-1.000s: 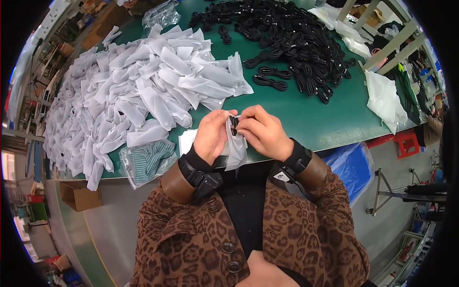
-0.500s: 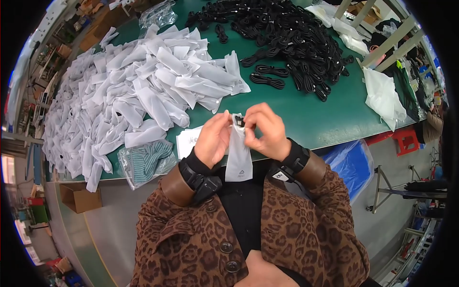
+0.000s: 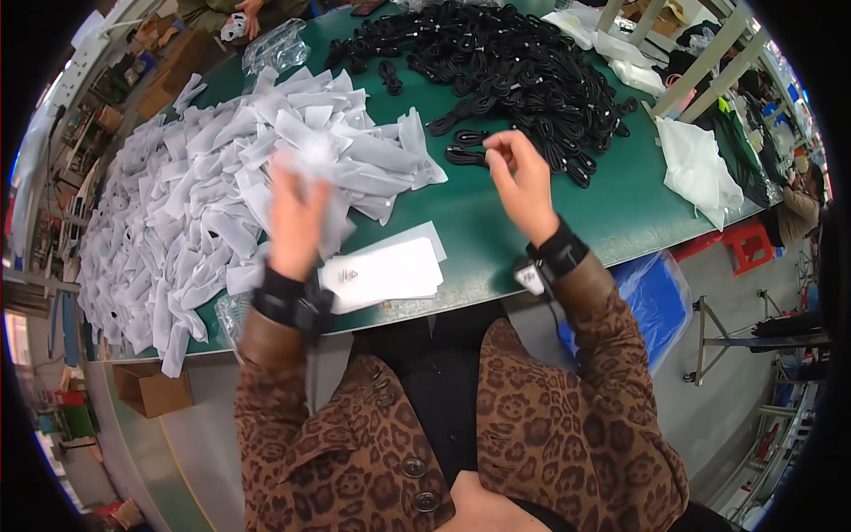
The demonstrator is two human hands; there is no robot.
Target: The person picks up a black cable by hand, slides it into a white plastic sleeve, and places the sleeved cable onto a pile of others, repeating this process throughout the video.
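Observation:
My left hand (image 3: 297, 222), smeared by motion, is over a large pile of white translucent pouches (image 3: 204, 168). A blurred whitish pouch (image 3: 310, 152) is right at its fingertips; whether the fingers grip it is unclear. On the right, my right hand (image 3: 526, 191) reaches over two coiled black cables (image 3: 466, 157) at the near edge of a black cable heap (image 3: 532, 80). Its thumb and forefinger are apart, covering the coils' right ends, with nothing visibly lifted. Between my hands lies a stack of flat white pouches (image 3: 386, 273) near the table's front edge.
The green table (image 3: 612, 230) carries clear plastic film (image 3: 275, 49) at the far left and a white bag (image 3: 700, 168) at its right edge. Below are a cardboard box (image 3: 152, 390), a blue plastic-wrapped bin (image 3: 651, 301) and a red stool (image 3: 747, 246). Another person's hand (image 3: 251, 16) shows at the far left.
The pouch held between both hands has left the middle. My left hand has swung left to the pile; my right hand has moved forward to the cables. The flat pouch stack is now uncovered.

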